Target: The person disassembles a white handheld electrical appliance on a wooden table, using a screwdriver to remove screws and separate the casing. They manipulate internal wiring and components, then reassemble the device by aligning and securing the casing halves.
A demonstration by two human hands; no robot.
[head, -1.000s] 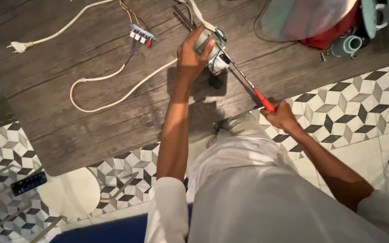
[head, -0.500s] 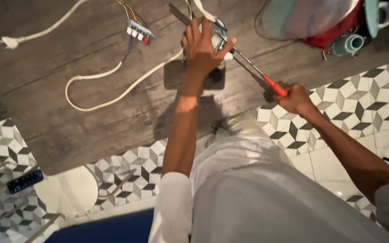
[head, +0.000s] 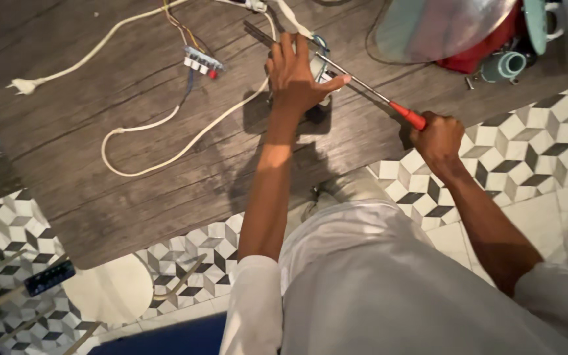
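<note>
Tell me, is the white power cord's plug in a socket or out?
Out: the white plug lies loose on the dark wooden floor, no socket around it.

i'd call this a home floor used for repairs: wood-look flooring (head: 100, 98) meets patterned tile (head: 520, 151), with a loose white power cord (head: 165, 125) and fan parts (head: 442, 26).

The floor (head: 87, 118) is dark wood planking, meeting patterned tile (head: 527, 144) with cube shapes at the lower edge. On the wood lie a white cord (head: 165, 121) with its plug (head: 21, 85), a switch block (head: 202, 62) on coloured wires — and a small motor (head: 317, 66). Fan parts (head: 455, 26) sit at the far right.
</note>
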